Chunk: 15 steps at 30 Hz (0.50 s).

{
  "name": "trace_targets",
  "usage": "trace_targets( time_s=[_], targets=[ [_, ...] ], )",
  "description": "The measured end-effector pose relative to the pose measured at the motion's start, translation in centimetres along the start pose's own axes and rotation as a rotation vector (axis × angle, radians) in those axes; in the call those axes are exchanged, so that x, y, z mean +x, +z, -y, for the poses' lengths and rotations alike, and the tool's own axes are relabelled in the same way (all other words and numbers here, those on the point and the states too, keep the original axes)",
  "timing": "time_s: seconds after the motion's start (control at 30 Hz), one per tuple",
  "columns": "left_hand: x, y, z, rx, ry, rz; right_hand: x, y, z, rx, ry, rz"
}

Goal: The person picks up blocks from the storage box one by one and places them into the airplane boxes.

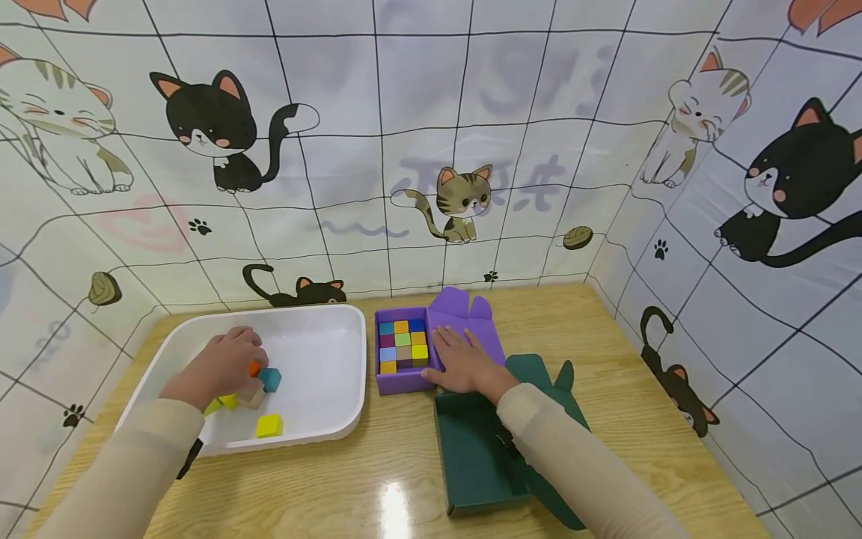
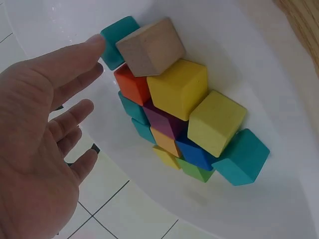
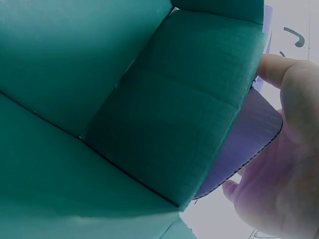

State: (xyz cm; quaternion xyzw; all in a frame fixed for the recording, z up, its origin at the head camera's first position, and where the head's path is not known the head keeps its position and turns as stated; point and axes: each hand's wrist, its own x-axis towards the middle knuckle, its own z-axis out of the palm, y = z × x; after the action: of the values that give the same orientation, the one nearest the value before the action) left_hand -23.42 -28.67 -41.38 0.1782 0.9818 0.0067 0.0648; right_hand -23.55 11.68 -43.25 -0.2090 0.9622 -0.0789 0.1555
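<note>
My left hand (image 1: 225, 363) reaches into the white tray (image 1: 323, 367), over a cluster of coloured wooden cubes. In the left wrist view its fingers are loosely extended, with the fingertips beside a teal cube (image 2: 112, 52) and nothing held. Next to that lie a plain wood cube (image 2: 152, 47), an orange-red cube (image 2: 132, 84) and a yellow cube (image 2: 179, 87). My right hand (image 1: 465, 361) rests with spread fingers on the folded-back lid (image 1: 486, 340) of the purple box (image 1: 407, 384). Rows of coloured cubes fill much of that box.
An open dark green cardboard box (image 1: 478, 457) stands under my right forearm, its flaps spread. A lone yellow cube (image 1: 269, 426) lies near the tray's front. Behind the wooden table (image 1: 323, 486) hangs a cat-print curtain (image 1: 350, 172), which also runs along both sides.
</note>
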Motion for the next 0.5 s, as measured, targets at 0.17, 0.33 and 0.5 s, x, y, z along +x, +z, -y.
trace_targets(
  time_s=[0.17,0.33,0.5],
  targets=[
    [0.1,0.3,-0.1,-0.016,-0.005,0.006,0.0,0.0,0.0,-0.005,0.004,0.001],
    [0.5,0.8,-0.2,-0.02,-0.028,0.026,0.0,0.0,0.0,-0.007,0.008,0.002],
    [1.0,1.5,-0.3,0.014,-0.023,0.026,0.1,0.1,0.0,-0.016,0.01,0.001]
  ],
)
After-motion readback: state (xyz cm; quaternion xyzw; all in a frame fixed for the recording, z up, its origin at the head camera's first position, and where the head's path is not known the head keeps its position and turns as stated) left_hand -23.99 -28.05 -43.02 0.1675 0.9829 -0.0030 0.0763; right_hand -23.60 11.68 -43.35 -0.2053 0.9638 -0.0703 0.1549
